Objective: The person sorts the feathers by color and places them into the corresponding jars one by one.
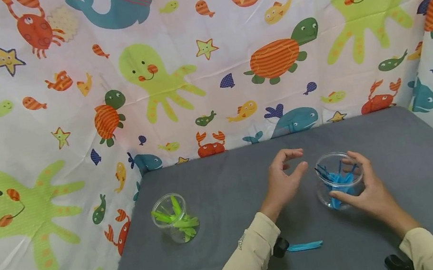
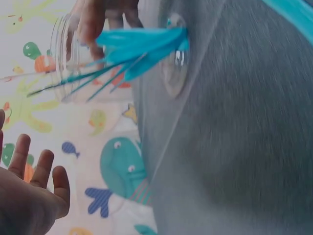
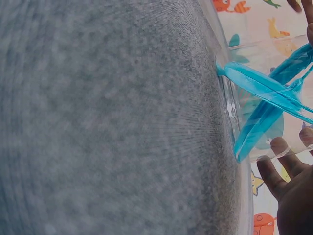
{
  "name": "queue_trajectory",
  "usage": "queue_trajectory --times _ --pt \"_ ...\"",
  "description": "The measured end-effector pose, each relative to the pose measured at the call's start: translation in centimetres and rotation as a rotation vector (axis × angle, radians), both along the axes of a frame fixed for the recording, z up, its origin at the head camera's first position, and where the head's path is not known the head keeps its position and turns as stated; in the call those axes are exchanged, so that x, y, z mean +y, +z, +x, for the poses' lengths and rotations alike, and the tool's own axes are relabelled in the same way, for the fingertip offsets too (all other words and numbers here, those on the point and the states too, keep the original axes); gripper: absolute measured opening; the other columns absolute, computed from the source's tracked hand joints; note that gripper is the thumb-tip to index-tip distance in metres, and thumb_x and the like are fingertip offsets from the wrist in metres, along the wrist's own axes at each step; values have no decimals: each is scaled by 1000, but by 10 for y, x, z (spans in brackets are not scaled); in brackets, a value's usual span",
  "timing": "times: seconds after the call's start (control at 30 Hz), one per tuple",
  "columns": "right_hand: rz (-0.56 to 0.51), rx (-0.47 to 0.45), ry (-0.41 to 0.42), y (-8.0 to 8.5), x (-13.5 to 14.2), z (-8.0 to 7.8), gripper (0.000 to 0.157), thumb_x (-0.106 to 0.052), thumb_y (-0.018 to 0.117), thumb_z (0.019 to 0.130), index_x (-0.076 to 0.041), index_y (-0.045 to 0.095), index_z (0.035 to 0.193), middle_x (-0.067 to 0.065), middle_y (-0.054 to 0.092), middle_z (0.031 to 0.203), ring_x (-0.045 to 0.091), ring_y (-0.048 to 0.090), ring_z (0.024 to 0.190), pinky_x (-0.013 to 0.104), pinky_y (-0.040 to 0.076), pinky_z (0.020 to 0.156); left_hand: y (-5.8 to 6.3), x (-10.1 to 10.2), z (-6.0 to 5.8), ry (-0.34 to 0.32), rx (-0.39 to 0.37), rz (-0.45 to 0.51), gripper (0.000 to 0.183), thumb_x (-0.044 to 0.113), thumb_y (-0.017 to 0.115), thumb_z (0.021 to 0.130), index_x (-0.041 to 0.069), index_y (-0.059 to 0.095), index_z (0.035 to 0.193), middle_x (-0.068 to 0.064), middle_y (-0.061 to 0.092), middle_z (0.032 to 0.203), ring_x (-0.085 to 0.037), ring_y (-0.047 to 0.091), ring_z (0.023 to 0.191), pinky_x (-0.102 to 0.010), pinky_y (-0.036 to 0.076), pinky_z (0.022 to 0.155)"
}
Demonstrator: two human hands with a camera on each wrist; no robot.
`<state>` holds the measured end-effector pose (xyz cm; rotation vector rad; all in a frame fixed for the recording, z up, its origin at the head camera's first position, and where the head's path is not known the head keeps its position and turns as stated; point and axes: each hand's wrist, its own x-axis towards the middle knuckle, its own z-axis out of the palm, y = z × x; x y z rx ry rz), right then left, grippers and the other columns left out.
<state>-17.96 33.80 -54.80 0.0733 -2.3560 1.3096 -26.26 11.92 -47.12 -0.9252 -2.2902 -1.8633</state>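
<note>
My right hand [image 1: 367, 190] holds a clear jar [image 1: 322, 198] at the right, thumb on its near side and fingers round the far side. Inside the jar stand several shiny blue strips [image 1: 336, 203] with thin, stick-like ends poking up. In the right wrist view, fingers [image 3: 271, 174] rest along the jar's wall. Just left of the jar is my left hand [image 1: 279, 186], its fingers loosely bent and holding nothing. The left wrist view shows that hand [image 2: 29, 200] apart from the jar. A loose blue strip [image 1: 305, 246] lies on the table below my left wrist.
A second clear jar [image 1: 172, 234] with several bright green strips [image 1: 186, 224] stands on the grey table [image 1: 225, 186] at the left. A cloth [image 1: 190, 86] printed with sea animals hangs behind and along both sides. Dark wrist cameras [image 1: 280, 246] sit under the sleeves.
</note>
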Motion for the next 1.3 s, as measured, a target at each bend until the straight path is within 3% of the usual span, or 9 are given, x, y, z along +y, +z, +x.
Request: queue_trajectory --times 0.27,0.4,0.53,0.67,0.83,1.1,1.2,1.3 --pt "-3 -18 -5 -2 2 -1 121 -14 93 73 -31 12 162 25 43 152 48 39 131 84 23 104 -1 -32 -7 3 11 -23 13 20 66 100 17 65 112 0 69 110 -5 62 101 -41 53 94" --pt "-6 -19 1 -2 3 -1 120 -14 92 74 -31 12 162 26 42 152 49 38 131 85 22 103 -6 -47 -4 -45 30 -97 9 21 66 100 17 67 108 -1 67 94 -5 59 83 -28 54 81" --pt "-1 -16 3 -1 3 -1 120 -15 92 74 -29 12 162 26 42 152 50 38 131 85 23 102 -10 -59 2 -143 73 -219 8 22 65 101 19 70 107 3 65 86 -4 56 74 -19 52 70" --pt "-1 -21 -1 0 3 -1 120 -15 92 74 -29 13 162 27 42 152 50 39 131 85 25 102 -12 -68 5 -242 125 -323 11 24 65 101 18 72 108 8 67 92 -2 56 80 -18 53 74" --pt "1 -28 -2 1 3 -1 120 -16 92 74 -29 12 162 27 42 152 51 38 132 84 26 102 -16 -76 9 -295 169 -425 14 26 64 102 18 73 109 11 66 97 1 56 86 -20 55 79" --pt "-11 -37 4 -2 2 0 119 -16 91 75 -31 12 162 27 41 153 51 39 134 85 22 103 -34 -92 6 -310 255 -538 14 22 68 99 16 73 111 10 68 102 0 58 93 -25 56 85" --pt "-13 -34 7 -2 2 0 118 -16 91 75 -31 12 162 26 41 153 49 39 134 85 21 104 -45 -101 5 -289 301 -611 17 21 72 96 19 73 113 10 68 107 -6 58 100 -24 50 92" --pt "-13 -22 8 -2 3 -1 118 -15 91 75 -29 13 162 25 42 153 43 38 137 84 20 106 -53 -111 7 -255 344 -702 23 23 76 93 24 72 115 9 65 119 -12 55 116 -34 44 100"
